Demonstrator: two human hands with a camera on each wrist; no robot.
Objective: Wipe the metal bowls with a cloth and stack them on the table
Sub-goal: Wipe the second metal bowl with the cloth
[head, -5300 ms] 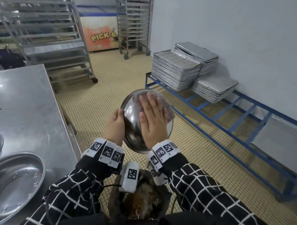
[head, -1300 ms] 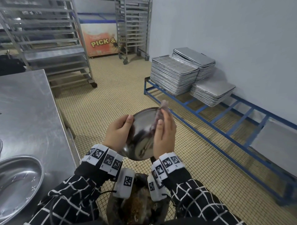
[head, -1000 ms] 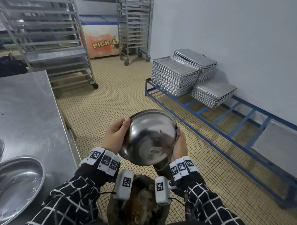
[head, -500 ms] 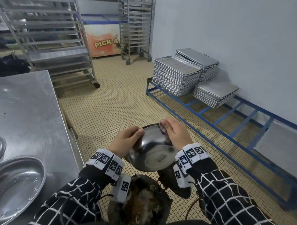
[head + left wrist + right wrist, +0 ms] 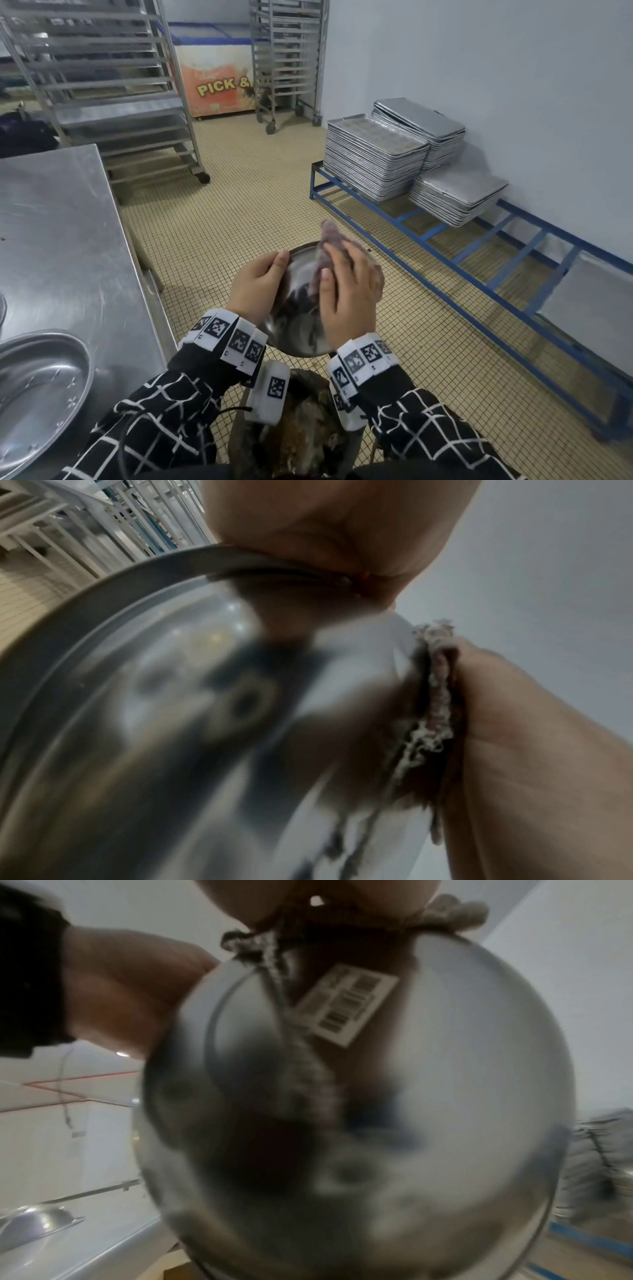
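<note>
I hold a metal bowl (image 5: 294,325) in the air over the floor, right of the steel table (image 5: 51,240). My left hand (image 5: 257,291) grips its left rim. My right hand (image 5: 349,294) lies over a pinkish-grey cloth (image 5: 327,236) and holds it against the bowl's outer side, fingers bent over it. In the right wrist view the bowl (image 5: 359,1110) shows its outside with a barcode label (image 5: 346,1004), and the cloth (image 5: 455,909) bunches at the top. The left wrist view has the cloth (image 5: 435,696) squeezed between bowl (image 5: 171,710) and right palm. Another metal bowl (image 5: 41,394) rests on the table.
A dark bin (image 5: 298,442) with scraps stands right under my hands. A low blue rack (image 5: 479,274) along the right wall carries stacks of baking trays (image 5: 373,157). Wheeled tray trolleys (image 5: 113,85) and a chest freezer (image 5: 219,85) stand at the back.
The bowl has been turned about in my hands. My right hand has come from the far rim back over the bowl with the cloth under it. My left hand keeps the left rim.
</note>
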